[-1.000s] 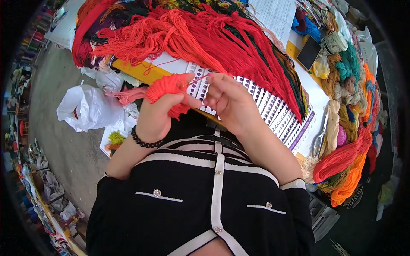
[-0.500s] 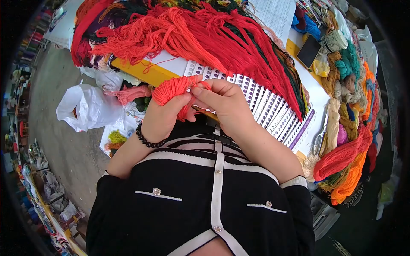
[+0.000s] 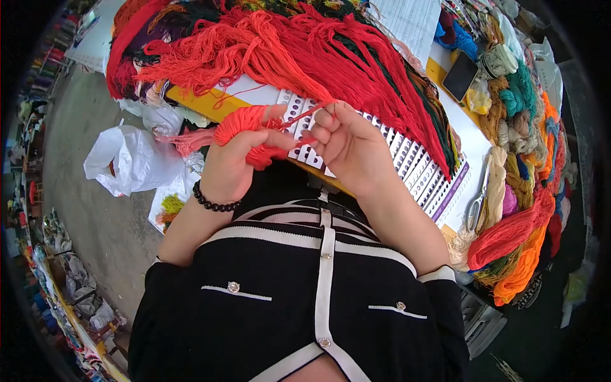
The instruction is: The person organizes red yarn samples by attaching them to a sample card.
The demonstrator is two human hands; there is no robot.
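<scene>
A coral-red bundle of thread (image 3: 237, 127) is wrapped in the fingers of my left hand (image 3: 234, 169), just off the table's near edge. My right hand (image 3: 356, 149) is to its right, fingers curled and pinched on a red strand (image 3: 307, 115) that runs taut across to the bundle. Some loose red thread near the right fingertips is blurred. Beyond both hands, long hanks of red thread (image 3: 344, 60) lie on the table, with an orange-red hank (image 3: 235, 51) at their left. A white card with rows of dark holes (image 3: 401, 159) lies under the right hand.
On the right are scissors (image 3: 476, 207), a phone (image 3: 459, 77) and heaped skeins such as an orange one (image 3: 519, 274). A white plastic bag (image 3: 130, 162) is at the left, beside the yellow table edge (image 3: 197, 105). Printed paper (image 3: 407, 25) lies at the back.
My hands have moved apart. The left shifted slightly left with the bundle, the right moved right and up, and a strand is now stretched between them.
</scene>
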